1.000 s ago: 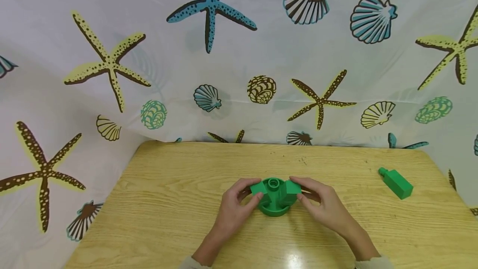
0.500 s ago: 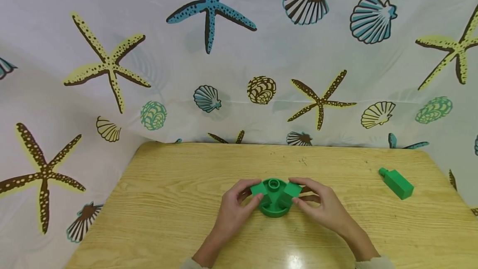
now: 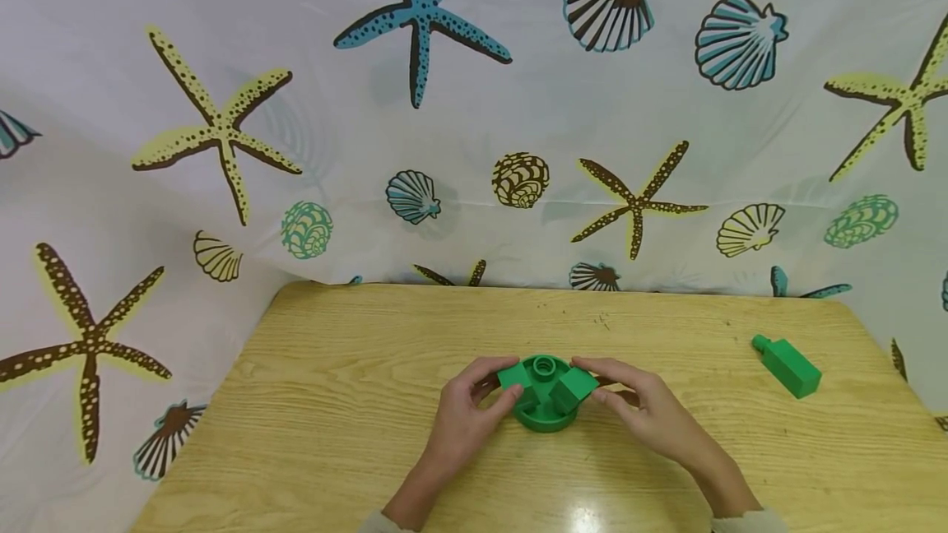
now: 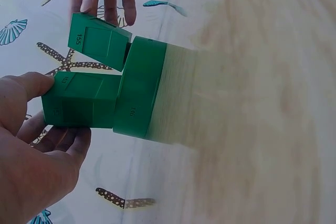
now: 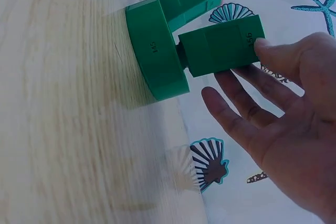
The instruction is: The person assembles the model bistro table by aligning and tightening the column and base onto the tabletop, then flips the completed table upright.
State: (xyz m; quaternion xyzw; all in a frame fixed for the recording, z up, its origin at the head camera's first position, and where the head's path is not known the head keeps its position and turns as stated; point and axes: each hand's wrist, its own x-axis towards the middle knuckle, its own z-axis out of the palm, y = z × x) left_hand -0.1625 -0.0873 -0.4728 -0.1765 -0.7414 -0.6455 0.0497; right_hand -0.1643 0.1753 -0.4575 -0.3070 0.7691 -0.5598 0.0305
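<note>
A round green dish-like base point(image 3: 546, 424) rests on the table, with a threaded round socket point(image 3: 544, 365) showing at its far side. Two green blocks stand up from it. My left hand point(image 3: 468, 411) holds the left block point(image 4: 79, 99) between thumb and fingers, and that block sits against the base. The right block point(image 3: 573, 389) leans outward at an angle; in the right wrist view a dark gap shows where its narrow neck meets the base. My right hand point(image 3: 655, 418) pinches its outer end, thumb point(image 5: 275, 53) on one side and fingers on the other.
A third green block point(image 3: 791, 367) with a round knob at one end lies on the right of the wooden table point(image 3: 333, 434). Behind and beside the table hangs a white cloth point(image 3: 474, 130) printed with starfish and shells.
The right block has turned and leans further outward. My right thumb and fingers have shifted their hold on it. The left hand and the base stay nearly still.
</note>
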